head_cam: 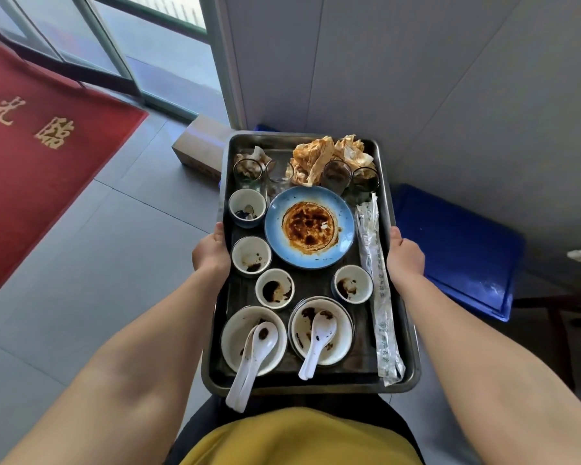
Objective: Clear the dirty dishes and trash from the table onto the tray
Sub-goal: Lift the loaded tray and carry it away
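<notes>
I carry a metal tray (401,380) in front of my body, off any table. My left hand (211,252) grips its left rim and my right hand (404,255) grips its right rim. On it lie a sauce-stained blue plate (342,216), several small dirty cups such as one white cup (251,256), two white bowls (235,337) each with a white spoon (252,357), several glasses (247,171) at the far end, crumpled stained napkins (319,156) and wrapped chopsticks (378,283) along the right side.
Grey tiled floor (91,256) lies below. A red doormat (37,169) is at the left, a cardboard box (198,146) by the glass door, a blue plastic crate (457,243) at the right against a grey wall (416,78).
</notes>
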`<state>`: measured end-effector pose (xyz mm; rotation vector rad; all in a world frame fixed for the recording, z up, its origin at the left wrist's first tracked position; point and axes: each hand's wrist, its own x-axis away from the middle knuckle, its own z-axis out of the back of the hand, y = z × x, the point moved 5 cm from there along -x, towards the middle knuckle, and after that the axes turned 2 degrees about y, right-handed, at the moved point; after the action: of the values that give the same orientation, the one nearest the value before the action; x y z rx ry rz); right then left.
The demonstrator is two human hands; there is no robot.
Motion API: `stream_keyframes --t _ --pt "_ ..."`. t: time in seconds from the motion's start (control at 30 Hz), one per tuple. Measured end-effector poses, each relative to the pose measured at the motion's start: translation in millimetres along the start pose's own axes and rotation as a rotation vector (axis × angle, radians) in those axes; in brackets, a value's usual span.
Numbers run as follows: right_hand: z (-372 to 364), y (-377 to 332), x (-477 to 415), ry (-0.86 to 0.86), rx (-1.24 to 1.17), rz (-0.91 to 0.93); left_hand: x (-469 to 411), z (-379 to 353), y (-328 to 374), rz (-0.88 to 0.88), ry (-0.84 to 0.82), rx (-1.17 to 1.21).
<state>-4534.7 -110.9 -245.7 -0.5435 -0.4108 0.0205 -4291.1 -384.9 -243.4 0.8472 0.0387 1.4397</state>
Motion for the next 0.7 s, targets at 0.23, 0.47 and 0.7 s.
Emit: stream_keyframes --t 0.23,0.47,0.7 --pt "-3 -32 -56 -0.015 0.042 0.028 -33 -13 32 0.028 0.010 0.006" --pt "-8 -73 -133 -0.107 0.101 0.138 -55 -42 59 0.103 0.053 0.035" --pt "-22 -113 -221 -0.208 0.169 0.231 -74 -79 89 0.227 0.141 0.096"
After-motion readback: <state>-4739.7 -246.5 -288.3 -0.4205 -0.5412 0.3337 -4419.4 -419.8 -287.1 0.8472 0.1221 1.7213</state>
